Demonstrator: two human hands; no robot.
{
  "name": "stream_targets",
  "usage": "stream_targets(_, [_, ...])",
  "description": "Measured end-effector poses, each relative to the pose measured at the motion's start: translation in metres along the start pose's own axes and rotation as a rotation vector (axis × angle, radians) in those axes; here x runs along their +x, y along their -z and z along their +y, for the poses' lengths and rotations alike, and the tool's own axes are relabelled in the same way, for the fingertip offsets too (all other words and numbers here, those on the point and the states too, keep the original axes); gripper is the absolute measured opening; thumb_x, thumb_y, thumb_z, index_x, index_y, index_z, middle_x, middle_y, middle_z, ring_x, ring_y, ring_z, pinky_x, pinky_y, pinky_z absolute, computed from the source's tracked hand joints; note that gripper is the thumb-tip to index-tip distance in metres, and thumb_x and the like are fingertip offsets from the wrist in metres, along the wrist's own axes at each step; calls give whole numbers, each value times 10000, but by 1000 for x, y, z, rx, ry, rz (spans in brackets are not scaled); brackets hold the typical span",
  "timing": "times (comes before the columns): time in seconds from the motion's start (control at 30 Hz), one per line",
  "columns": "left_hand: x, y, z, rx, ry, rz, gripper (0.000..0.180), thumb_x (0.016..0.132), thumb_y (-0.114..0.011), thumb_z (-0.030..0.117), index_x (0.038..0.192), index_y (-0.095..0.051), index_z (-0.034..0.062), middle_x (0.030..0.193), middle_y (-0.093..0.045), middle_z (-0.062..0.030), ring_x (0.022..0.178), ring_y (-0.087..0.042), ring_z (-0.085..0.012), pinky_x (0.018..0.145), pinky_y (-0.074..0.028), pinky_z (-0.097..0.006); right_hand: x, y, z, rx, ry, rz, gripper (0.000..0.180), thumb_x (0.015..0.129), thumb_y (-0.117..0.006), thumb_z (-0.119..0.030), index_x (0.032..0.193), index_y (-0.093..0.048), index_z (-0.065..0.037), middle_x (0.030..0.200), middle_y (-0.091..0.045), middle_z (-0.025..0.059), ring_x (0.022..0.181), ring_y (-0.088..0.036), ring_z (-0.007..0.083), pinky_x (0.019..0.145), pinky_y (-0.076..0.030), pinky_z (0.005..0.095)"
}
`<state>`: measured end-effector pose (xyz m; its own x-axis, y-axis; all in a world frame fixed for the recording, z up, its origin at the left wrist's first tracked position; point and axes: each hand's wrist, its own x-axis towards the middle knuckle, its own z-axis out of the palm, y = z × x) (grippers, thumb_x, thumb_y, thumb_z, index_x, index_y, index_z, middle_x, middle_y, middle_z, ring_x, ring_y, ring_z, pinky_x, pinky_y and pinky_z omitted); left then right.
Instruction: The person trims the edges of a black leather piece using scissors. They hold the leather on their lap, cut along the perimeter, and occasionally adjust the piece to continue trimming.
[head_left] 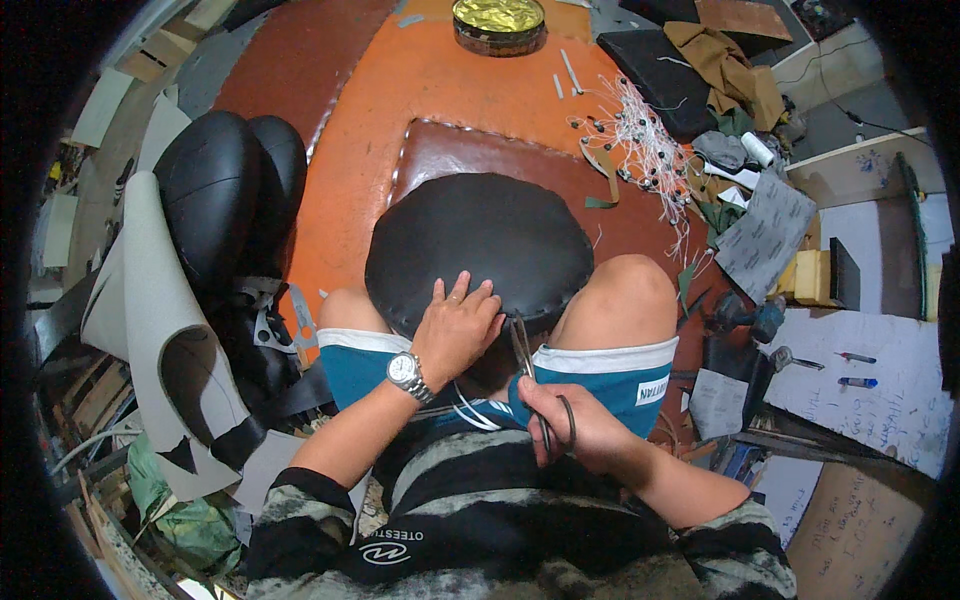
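Note:
A round black leather cushion (480, 245) rests on my knees, its far edge over a brown leather sheet (470, 150). My left hand (458, 330), with a silver wristwatch, lies flat with spread fingers on the cushion's near edge. My right hand (580, 425) grips the black loops of a pair of scissors (535, 375). The blades point up at the cushion's near rim, close to my left fingertips. What the blades touch is hidden under the rim.
An orange mat (360, 150) covers the floor ahead. Two black padded seats (225, 190) and a grey sheet (150, 320) stand at my left. A round tin (499, 25) sits far ahead. White tagged strings (640, 140), sandpaper (765, 235) and a drill (745, 315) lie at right.

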<state>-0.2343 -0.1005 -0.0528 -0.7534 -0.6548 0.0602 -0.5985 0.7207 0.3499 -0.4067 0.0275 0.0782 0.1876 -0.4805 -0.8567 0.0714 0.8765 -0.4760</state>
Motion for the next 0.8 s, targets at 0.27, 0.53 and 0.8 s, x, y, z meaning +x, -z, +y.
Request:
stream_targets(0.27, [-7,-12,0,14,-57,132,281,963,-728,252,1178,-738,71,1350,-706,-156,1286,-642,-437,1070,-476,-661,0,1,-5,10,-4,21,678,1035,-513,-688,827,-613,-50,644,-579,51,545,-593,166,538,-444,281])
stream_targets(0.53, [-8,-13,0,19,-64,161,284,952,-744,237,1178,-741,65,1320,-725,-155,1278,-651,-428,1070,-476,-656,15,-10,6,-13,49,102,632,1046,-553,-625,851,-609,-26,636,-564,52,487,-600,177,469,-469,324])
stream_targets(0.8, [-10,-17,1,25,-50,153,280,957,-733,218,1185,-735,56,1329,-719,-162,1292,-640,-425,1080,-473,-650,31,-13,7,-152,81,204,621,1073,-545,-553,813,-614,6,600,-570,64,456,-594,174,441,-463,331])
